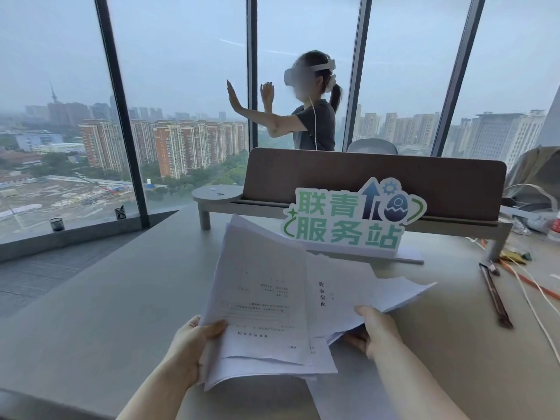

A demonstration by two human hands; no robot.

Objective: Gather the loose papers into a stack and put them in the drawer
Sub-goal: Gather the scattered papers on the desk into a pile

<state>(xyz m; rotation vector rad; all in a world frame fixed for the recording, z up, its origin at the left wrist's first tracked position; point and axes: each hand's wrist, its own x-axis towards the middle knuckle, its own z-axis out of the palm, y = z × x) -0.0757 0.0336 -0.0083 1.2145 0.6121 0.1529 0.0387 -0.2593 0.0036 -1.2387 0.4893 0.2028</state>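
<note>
Grey desk (106,298) fills the near view, and I am looking down at two bare hands working over it. I see the left hand (191,347) closed on the near left edge of the papers (266,301), thumb on top of the front sheet and the other fingers hidden beneath. I see the right hand (378,331) gripping the right part of the bundle, thumb pressed on the upper face, fingers curled under. The papers are lifted off the desk and not yet squared — the left sheets tilt up toward me while the right ones fan out sideways with ragged edges showing. I cannot find the drawer in this view.

To the right, a dark slim tool (495,295) lies on the desk, just beside orange and white cables (533,286). Beyond the papers stands a green-and-white sign (351,216) on a flat base, right in front of a brown divider (375,174) that sits on a low shelf (216,195) with a rounded end.

Further back, another person (309,116) in a white headset stands near the window (181,86), both palms raised. Two small dark cups (57,224) rest on the sill — outside, apartment blocks under a hazy sky.
</note>
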